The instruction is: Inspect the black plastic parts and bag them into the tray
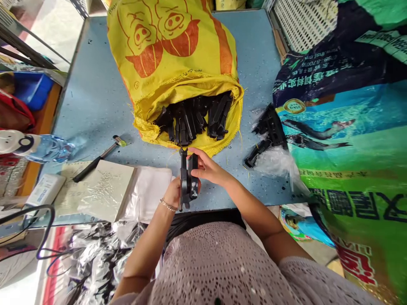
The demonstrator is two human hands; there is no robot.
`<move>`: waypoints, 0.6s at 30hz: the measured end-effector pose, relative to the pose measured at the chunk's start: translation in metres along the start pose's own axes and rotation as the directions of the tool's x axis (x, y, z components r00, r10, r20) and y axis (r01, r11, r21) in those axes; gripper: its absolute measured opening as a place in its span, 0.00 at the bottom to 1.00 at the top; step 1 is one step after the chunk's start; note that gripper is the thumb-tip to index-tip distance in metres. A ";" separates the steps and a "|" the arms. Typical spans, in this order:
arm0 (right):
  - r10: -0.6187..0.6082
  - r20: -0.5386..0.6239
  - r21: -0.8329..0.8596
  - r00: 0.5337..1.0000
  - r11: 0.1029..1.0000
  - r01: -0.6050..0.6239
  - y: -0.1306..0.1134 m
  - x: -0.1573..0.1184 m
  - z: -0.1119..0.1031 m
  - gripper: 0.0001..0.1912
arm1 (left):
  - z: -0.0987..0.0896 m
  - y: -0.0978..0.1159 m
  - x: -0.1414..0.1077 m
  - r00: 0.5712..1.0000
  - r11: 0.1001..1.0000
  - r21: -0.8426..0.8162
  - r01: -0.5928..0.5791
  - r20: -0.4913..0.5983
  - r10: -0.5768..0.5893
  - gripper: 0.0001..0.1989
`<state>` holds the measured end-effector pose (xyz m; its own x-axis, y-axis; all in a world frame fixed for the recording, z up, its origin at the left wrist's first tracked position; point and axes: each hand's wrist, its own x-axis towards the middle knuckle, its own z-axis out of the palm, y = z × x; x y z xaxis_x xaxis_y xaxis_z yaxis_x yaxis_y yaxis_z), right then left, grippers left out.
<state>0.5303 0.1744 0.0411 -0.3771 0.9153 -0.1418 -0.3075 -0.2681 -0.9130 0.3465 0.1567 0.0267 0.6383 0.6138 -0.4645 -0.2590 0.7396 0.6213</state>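
Close to the table's front edge, my left hand [173, 191] is closed around a long black plastic part [183, 176] held lengthwise. Beside it, my right hand [208, 169] grips a shorter black plastic piece [193, 186] with pale marks on its lower end, thumb on top and forefinger stretched past its far end. The two pieces lie side by side, and I cannot tell whether they are joined. Just beyond my hands, a yellow woven sack [178, 84] lies with its mouth towards me. Several similar black plastic parts [187, 120] fill its opening.
On the left of the blue table [92, 84] are a small hammer [97, 163], a square board [110, 190], clear plastic bags [152, 188] and a water bottle [47, 148]. To the right are more black parts [270, 127], a crumpled clear bag [280, 165] and a large printed sack [343, 156].
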 end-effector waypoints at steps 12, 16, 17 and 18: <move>-0.188 -0.144 -0.525 0.972 0.847 0.086 -0.009 -0.011 0.009 0.35 | 0.004 0.016 -0.019 0.946 0.906 0.383 -0.179 -0.185 0.266 0.36; -0.381 -0.042 -0.752 0.924 0.621 0.222 -0.019 -0.019 0.004 0.22 | 0.022 0.013 -0.019 0.921 0.909 0.350 -0.227 -0.226 0.317 0.27; -0.415 0.004 -0.820 0.910 0.519 0.240 -0.020 -0.017 -0.001 0.20 | 0.025 0.014 -0.019 0.926 0.919 0.328 -0.219 -0.227 0.301 0.27; -0.429 0.051 -0.874 0.902 0.417 0.248 -0.021 -0.015 -0.006 0.19 | 0.028 0.014 -0.018 0.934 0.928 0.315 -0.201 -0.223 0.278 0.28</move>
<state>0.5478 0.1682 0.0605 -0.2532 0.9251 0.2830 0.5421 0.3779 -0.7505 0.3517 0.1484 0.0614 0.3625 0.8408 -0.4022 -0.1397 0.4756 0.8685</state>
